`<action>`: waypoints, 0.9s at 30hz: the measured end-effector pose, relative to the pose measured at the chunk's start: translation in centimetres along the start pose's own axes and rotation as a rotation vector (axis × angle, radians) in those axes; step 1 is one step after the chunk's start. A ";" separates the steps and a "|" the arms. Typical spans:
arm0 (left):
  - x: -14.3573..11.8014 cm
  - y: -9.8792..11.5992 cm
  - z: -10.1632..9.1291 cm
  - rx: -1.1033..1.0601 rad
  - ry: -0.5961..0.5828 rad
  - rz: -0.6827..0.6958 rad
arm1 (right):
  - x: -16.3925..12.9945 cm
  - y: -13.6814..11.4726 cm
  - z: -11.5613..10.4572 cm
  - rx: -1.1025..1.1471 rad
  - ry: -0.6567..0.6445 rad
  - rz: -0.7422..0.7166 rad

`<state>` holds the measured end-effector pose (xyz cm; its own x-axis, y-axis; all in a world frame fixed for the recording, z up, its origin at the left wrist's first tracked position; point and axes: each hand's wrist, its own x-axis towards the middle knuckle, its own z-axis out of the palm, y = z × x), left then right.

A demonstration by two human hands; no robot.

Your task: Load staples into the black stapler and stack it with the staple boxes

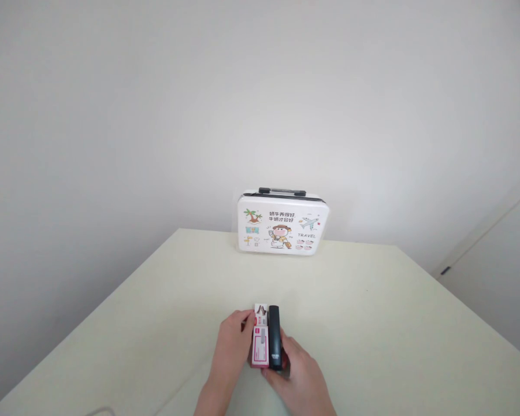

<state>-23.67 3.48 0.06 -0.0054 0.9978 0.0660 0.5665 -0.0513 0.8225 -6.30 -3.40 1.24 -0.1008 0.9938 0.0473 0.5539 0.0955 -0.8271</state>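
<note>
A black stapler (pixel 275 338) stands lengthwise near the front of the table. My right hand (pixel 301 370) is closed around its right side, with the thumb by its near end. Directly to the left of the stapler, two small boxes stand in line: a white and red box (pixel 261 312) with a picture of what look like staples, and nearer me a pink and white box (pixel 260 349). My left hand (pixel 233 346) is closed against the left side of these boxes, its fingertips at the white and red one. Some fingers of both hands are hidden.
A white case (pixel 283 225) with cartoon travel prints and a black handle stands upright at the back of the pale table (pixel 156 306), against the wall. A grey cable-like curve (pixel 101 410) shows at the bottom left edge.
</note>
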 end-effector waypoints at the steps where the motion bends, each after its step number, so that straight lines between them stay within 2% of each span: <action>1: -0.4 0.0 -0.1 0.003 -0.013 -0.004 | 0.0 -0.1 -0.1 0.004 -0.003 -0.001; 6: -1.8 0.2 -0.6 -0.020 -0.089 -0.009 | 0.4 -0.5 -0.7 0.072 -0.021 -0.041; 9: -1.7 0.9 0.5 -0.062 -0.110 -0.014 | 0.6 -0.1 -2.0 0.138 -0.044 -0.067; 11: -1.1 1.9 2.4 -0.103 -0.136 -0.013 | 0.6 0.7 -3.7 0.175 -0.056 -0.041; 13: -0.5 3.2 5.1 -0.158 -0.183 -0.003 | 0.3 1.9 -6.2 0.195 -0.049 0.018; 17: 0.4 7.1 11.2 -0.277 -0.302 0.027 | -0.8 5.0 -12.1 0.180 0.033 0.130; 20: 0.7 9.9 14.6 -0.315 -0.353 0.031 | -1.6 7.0 -15.4 0.177 0.103 0.169; 24: 0.9 11.6 16.6 -0.334 -0.378 0.042 | -2.0 9.1 -16.9 0.124 0.138 0.191; 27: 0.7 10.9 16.2 -0.313 -0.340 0.050 | -2.5 11.0 -17.4 0.070 0.108 0.153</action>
<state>-4.17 4.25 -0.04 0.3156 0.9482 -0.0364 0.2832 -0.0575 0.9573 14.43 -3.86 1.78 0.0711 0.9972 -0.0253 0.4968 -0.0574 -0.8659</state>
